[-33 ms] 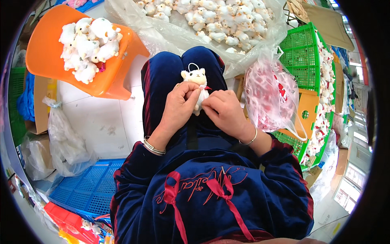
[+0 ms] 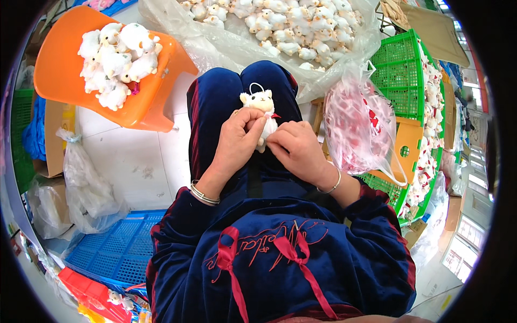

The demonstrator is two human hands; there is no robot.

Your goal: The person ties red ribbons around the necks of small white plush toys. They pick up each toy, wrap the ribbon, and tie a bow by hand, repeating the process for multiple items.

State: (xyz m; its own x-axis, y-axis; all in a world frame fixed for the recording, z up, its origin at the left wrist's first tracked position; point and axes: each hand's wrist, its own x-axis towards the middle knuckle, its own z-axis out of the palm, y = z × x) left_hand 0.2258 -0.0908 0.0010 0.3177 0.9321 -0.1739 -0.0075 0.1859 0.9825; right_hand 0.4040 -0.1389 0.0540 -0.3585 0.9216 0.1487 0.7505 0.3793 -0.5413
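right hand (image 2: 302, 151) | barely perceptible finger shift at most | lower side of plush toy (image 2: 258, 102), beside left hand's (image 2: 239, 139) grip

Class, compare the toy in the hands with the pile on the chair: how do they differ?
The toy is single; the pile is many toys heaped together. The toy is between the left hand and right hand; the pile rests on the chair, untouched. Both show white, fluffy bodies.
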